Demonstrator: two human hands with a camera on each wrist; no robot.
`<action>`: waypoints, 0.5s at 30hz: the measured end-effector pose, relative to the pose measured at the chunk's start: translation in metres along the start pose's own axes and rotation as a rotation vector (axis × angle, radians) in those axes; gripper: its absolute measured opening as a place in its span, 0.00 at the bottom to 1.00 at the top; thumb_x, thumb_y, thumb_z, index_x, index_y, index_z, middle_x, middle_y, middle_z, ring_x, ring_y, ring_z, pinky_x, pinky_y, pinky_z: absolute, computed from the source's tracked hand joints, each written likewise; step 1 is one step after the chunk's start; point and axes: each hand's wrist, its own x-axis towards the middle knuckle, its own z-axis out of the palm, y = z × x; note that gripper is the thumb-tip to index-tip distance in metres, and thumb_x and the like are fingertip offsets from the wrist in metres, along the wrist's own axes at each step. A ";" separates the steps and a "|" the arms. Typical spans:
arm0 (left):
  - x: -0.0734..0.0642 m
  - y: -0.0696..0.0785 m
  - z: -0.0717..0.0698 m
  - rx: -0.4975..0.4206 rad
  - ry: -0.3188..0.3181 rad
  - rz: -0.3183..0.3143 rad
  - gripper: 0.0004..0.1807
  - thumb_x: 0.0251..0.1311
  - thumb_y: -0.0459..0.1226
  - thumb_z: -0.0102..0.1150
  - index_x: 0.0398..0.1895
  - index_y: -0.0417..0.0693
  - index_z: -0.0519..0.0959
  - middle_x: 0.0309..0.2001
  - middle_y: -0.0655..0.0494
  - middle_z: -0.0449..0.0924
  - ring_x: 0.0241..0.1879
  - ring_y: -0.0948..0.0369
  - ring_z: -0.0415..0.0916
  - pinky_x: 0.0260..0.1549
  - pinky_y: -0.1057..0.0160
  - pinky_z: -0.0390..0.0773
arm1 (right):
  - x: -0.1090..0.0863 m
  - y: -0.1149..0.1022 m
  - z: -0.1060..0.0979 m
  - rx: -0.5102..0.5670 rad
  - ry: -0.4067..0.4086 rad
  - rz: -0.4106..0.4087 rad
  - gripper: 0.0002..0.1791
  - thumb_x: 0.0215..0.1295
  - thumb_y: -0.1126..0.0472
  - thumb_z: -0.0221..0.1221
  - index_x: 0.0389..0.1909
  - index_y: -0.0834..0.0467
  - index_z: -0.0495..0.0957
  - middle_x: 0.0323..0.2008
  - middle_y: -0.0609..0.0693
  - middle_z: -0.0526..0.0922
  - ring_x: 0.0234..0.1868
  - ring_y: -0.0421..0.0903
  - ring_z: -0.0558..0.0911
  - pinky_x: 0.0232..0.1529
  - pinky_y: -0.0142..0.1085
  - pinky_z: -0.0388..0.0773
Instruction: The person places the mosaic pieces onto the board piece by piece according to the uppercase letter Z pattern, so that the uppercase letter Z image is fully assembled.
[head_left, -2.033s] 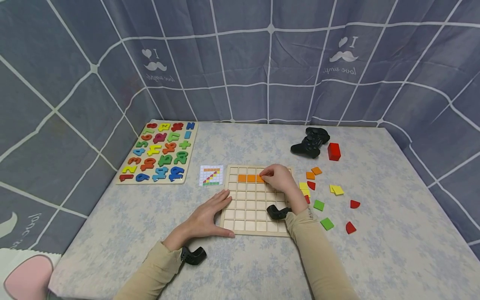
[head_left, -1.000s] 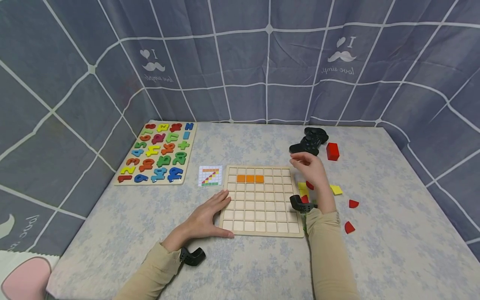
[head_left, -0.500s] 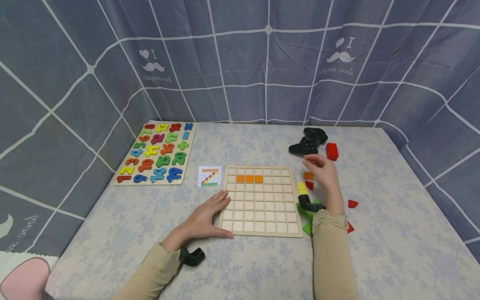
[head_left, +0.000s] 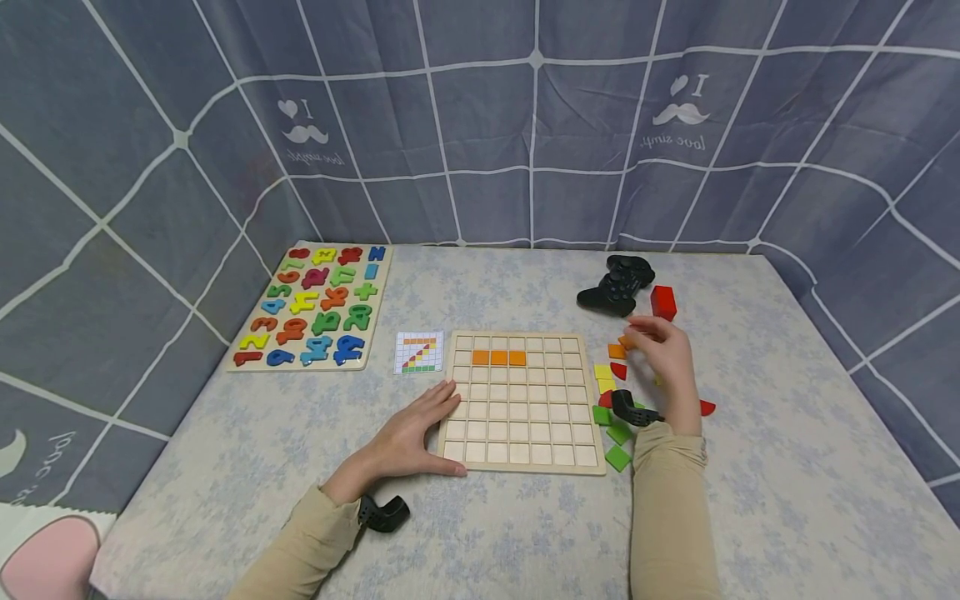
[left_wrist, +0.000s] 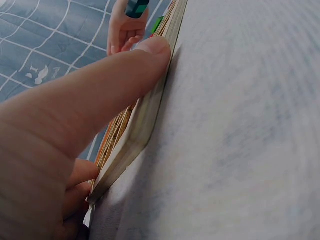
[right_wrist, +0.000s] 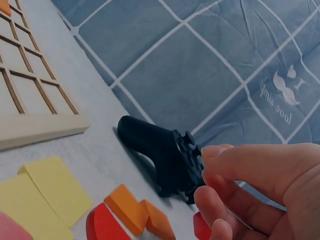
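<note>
Over to loose orange tiles (head_left: 617, 352)

Moves right grip (head_left: 666, 354) off wooden grid board (head_left: 521, 432) to these, right of it; loosely bent, pinches nothing visible. Leaves row at three seated orange squares (head_left: 498, 357). Rests left grip (head_left: 412, 432), spread, against board's left edge.

Premises appeared domestic, though the room itself could not be confirmed; a blue-grey printed curtain (head_left: 480, 125) enclosed the cloth-covered bench (head_left: 517, 533) at the back and sides; the covering bore a pale floral pattern; a toy number board (head_left: 297, 363) and a game controller (head_left: 618, 286) lay upon it.
</note>
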 end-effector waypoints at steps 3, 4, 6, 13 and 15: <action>0.000 0.000 0.000 -0.002 0.000 -0.002 0.58 0.41 0.63 0.67 0.70 0.40 0.58 0.73 0.48 0.47 0.72 0.54 0.41 0.67 0.49 0.52 | 0.000 0.002 -0.001 0.000 0.012 0.023 0.21 0.66 0.56 0.56 0.56 0.61 0.75 0.52 0.57 0.76 0.46 0.49 0.73 0.42 0.31 0.71; 0.000 0.000 0.000 -0.002 0.000 -0.002 0.58 0.40 0.63 0.67 0.70 0.40 0.58 0.73 0.48 0.47 0.72 0.54 0.41 0.67 0.49 0.53 | 0.000 0.002 -0.001 -0.005 0.016 0.029 0.20 0.66 0.56 0.56 0.56 0.61 0.75 0.52 0.57 0.75 0.46 0.50 0.73 0.39 0.31 0.71; 0.000 0.000 0.000 -0.003 0.001 -0.002 0.58 0.40 0.63 0.68 0.70 0.40 0.58 0.73 0.48 0.47 0.72 0.54 0.41 0.67 0.48 0.53 | 0.001 0.004 -0.001 -0.009 0.024 0.048 0.20 0.66 0.57 0.56 0.56 0.61 0.75 0.53 0.57 0.75 0.47 0.50 0.74 0.39 0.31 0.71; -0.001 0.001 0.000 -0.002 0.013 0.009 0.58 0.40 0.63 0.68 0.70 0.40 0.58 0.73 0.48 0.47 0.72 0.53 0.42 0.67 0.50 0.52 | 0.004 0.011 -0.001 -0.048 0.034 0.095 0.22 0.66 0.56 0.56 0.59 0.60 0.73 0.58 0.58 0.73 0.52 0.55 0.72 0.53 0.39 0.72; -0.001 0.000 0.000 -0.001 0.015 0.009 0.58 0.39 0.63 0.68 0.70 0.40 0.58 0.73 0.48 0.47 0.72 0.53 0.42 0.67 0.50 0.52 | 0.006 0.013 0.000 -0.056 0.037 0.104 0.23 0.66 0.56 0.56 0.60 0.60 0.73 0.59 0.58 0.72 0.54 0.55 0.72 0.55 0.42 0.71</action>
